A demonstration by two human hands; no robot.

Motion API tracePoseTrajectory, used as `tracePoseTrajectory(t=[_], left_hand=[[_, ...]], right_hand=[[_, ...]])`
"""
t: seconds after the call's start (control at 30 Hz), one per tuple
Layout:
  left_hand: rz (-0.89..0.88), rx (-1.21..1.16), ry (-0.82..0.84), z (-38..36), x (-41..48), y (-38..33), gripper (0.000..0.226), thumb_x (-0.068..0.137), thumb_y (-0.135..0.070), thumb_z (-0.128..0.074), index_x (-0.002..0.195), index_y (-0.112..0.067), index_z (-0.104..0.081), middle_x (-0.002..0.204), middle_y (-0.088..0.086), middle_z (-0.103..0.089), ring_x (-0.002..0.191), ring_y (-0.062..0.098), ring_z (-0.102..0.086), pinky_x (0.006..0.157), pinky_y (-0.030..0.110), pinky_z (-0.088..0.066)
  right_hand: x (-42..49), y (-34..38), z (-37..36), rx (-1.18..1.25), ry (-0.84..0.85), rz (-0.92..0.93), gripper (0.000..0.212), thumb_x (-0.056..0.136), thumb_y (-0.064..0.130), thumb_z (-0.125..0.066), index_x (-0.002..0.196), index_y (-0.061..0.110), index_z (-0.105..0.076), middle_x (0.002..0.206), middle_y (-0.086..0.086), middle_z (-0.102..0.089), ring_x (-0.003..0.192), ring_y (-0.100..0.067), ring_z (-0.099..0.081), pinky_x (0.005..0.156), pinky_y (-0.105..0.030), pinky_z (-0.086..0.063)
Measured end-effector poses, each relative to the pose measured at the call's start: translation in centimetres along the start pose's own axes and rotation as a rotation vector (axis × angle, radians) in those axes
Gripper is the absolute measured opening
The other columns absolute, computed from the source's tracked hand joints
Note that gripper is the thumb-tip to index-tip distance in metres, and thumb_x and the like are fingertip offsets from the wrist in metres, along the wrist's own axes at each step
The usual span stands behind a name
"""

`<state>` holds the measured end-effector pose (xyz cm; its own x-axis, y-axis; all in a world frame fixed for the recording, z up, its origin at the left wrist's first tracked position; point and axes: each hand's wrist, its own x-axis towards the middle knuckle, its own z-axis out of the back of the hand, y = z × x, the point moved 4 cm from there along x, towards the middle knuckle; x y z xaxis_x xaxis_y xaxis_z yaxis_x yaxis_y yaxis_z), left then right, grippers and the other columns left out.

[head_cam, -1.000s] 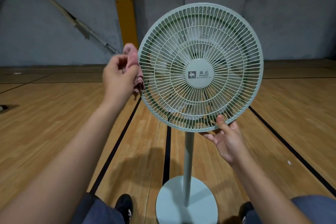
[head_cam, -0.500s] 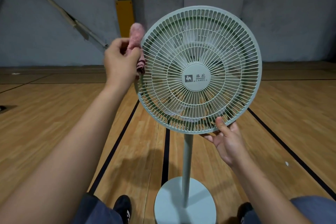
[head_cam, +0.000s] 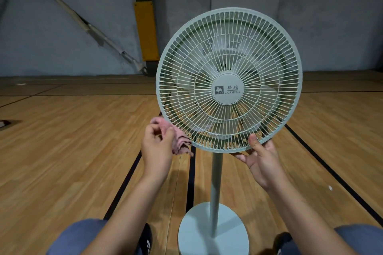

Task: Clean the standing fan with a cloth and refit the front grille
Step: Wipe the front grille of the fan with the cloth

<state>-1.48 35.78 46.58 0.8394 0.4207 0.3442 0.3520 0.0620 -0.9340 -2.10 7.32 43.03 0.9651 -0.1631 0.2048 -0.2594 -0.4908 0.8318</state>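
Wiping step: left hand (head_cam: 157,147) grips pink cloth (head_cam: 176,141) at front grille (head_cam: 228,80) rim; right hand (head_cam: 261,160) steadies it, thumb on the rim, fingers behind. Next: probably continue along lower rim.

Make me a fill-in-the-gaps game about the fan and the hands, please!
1. The left hand holds a cloth coloured ____.
2. The right hand grips the grille at its ____ edge.
3. The fan's round base stands on a floor made of ____.
4. The padding on the far wall is coloured ____.

Missing words: pink; bottom; wood; yellow
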Motion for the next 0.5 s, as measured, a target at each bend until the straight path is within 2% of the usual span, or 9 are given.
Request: tracePoseTrajectory(t=[0.07,0.2,0.23,0.33,0.43,0.5], left_hand=[[0.010,0.006,0.012,0.0,-0.3,0.5,0.009,0.099,-0.020,-0.071,0.094,-0.021,-0.064,0.075,-0.010,-0.074,0.060,0.005,-0.065,0.052,0.023,-0.052],[-0.045,-0.002,-0.015,0.6,0.8,-1.3,0.010,0.097,-0.017,-0.072,0.097,-0.023,-0.064,0.078,-0.017,-0.075,0.060,0.000,-0.067,0.049,0.014,-0.049],[-0.065,-0.012,-0.020,0.8,1.4,-2.2,0.010,0.097,-0.016,-0.071,0.097,-0.023,-0.064,0.080,-0.017,-0.076,0.060,-0.002,-0.067,0.049,0.013,-0.049],[-0.110,-0.007,-0.006,1.3,4.3,-5.8,0.008,0.099,-0.015,-0.069,0.101,-0.022,-0.066,0.088,0.001,-0.076,0.059,0.001,-0.069,0.050,0.015,-0.052],[-0.227,0.109,0.026,0.8,7.5,-10.3,0.007,0.098,-0.016,-0.069,0.099,-0.023,-0.067,0.092,0.000,-0.074,0.066,-0.001,-0.070,0.055,0.012,-0.052],[-0.309,0.183,0.044,-0.1,8.9,-13.3,0.008,0.097,-0.018,-0.068,0.097,-0.026,-0.067,0.093,-0.002,-0.073,0.072,-0.002,-0.070,0.058,0.013,-0.052]], right_hand=[[0.0,0.0,0.0,-0.002,0.001,-0.007,0.053,0.099,0.023,-0.058,0.151,0.026,-0.046,0.145,-0.001,-0.065,0.130,-0.029,-0.065,0.095,-0.059,-0.059],[0.1,-0.2,-0.1,-0.002,-0.001,-0.020,0.057,0.098,0.024,-0.059,0.153,0.024,-0.044,0.147,-0.002,-0.064,0.132,-0.030,-0.064,0.099,-0.064,-0.055],[0.1,-0.2,-0.1,-0.002,-0.002,-0.016,0.057,0.098,0.024,-0.059,0.153,0.023,-0.044,0.147,-0.003,-0.064,0.132,-0.031,-0.064,0.099,-0.064,-0.055],[0.1,-0.2,0.0,-0.010,0.000,-0.010,0.057,0.098,0.024,-0.059,0.153,0.022,-0.044,0.146,-0.004,-0.064,0.132,-0.031,-0.064,0.100,-0.066,-0.054],[0.4,-0.3,0.2,-0.012,-0.002,-0.012,0.057,0.098,0.025,-0.059,0.153,0.023,-0.043,0.147,-0.003,-0.064,0.133,-0.031,-0.063,0.104,-0.070,-0.049],[0.5,-0.3,0.3,-0.004,-0.001,-0.006,0.057,0.099,0.025,-0.059,0.153,0.023,-0.044,0.147,-0.003,-0.064,0.133,-0.032,-0.063,0.102,-0.068,-0.052]])
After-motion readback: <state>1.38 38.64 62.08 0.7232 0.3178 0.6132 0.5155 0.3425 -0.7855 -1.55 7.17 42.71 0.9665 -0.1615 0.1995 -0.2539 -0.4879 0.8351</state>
